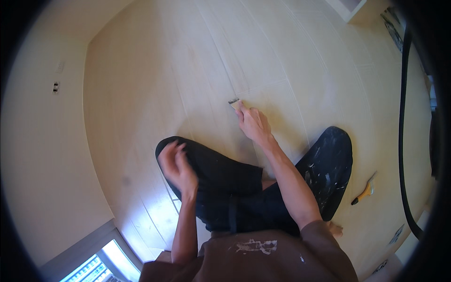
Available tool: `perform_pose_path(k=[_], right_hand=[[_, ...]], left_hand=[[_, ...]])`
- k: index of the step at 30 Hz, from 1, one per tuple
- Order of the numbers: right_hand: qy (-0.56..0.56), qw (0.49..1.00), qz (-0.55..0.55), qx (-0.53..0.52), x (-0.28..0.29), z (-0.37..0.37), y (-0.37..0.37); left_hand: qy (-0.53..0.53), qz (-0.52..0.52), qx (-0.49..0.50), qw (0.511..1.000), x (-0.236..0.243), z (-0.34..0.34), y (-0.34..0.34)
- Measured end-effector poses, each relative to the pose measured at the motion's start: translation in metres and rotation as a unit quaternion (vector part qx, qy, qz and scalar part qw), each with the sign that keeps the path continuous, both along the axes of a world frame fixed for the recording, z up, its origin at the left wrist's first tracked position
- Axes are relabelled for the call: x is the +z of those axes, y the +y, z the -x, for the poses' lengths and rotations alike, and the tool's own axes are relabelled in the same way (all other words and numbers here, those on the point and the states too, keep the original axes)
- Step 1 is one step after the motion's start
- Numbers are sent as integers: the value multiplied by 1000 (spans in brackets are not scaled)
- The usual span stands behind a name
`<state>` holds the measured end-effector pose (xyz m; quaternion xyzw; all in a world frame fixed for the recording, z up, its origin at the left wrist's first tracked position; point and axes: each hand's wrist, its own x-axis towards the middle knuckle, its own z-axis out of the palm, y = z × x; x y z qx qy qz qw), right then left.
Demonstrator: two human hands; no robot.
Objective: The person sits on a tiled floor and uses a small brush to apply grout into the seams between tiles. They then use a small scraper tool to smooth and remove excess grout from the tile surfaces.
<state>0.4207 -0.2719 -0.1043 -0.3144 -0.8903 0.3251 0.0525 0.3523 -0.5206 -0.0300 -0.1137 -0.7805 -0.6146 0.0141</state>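
Pale yellow and dark grey: head view shows a small, flat scraper-like tool (234, 102) at the front of the right hand (255, 123), over the wood-look floor (136, 98), just beside a long plank seam (227, 74). Grip, right: closed around the tool, index finger (241, 107) laid forward along it; most of the rear is hidden in the palm. Grip, left: the left hand (178, 167), blurred above the left knee, has loosely curled fingers with nothing visible between them. Handling (judged): light; front edge probably thin and fairly stiff, perhaps with slight flex; not fragile, unlikely to slip from a dry palm. Best hold: the rear part, fingertip pressure near the front, skin clear of the edge. Appearance: front edge dark, with mottled lighter specks, possibly residue; body behind it pale yellowish; outline short and broad. Whether the edge touches the floor: cannot tell. To the right, well apart, lies a second tool (364, 193) with orange-yellow handle and black end, on the floor beyond the paint-marked right knee (334, 152).
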Motion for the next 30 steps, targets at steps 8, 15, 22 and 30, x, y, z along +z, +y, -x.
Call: perform_pose_path(k=[8,15,22,30], right_hand=[[-42,999,7,19,17,-12,-4],[-45,998,31,28,10,-6,10],[-67,995,70,39,8,-12,13],[-44,997,19,57,-1,-8,19]], left_hand=[[-343,145,-163,913,-67,14,158],[-213,140,-101,962,-91,10,184],[-194,159,-59,966,-82,-2,186],[-231,160,-52,958,-89,6,196]])
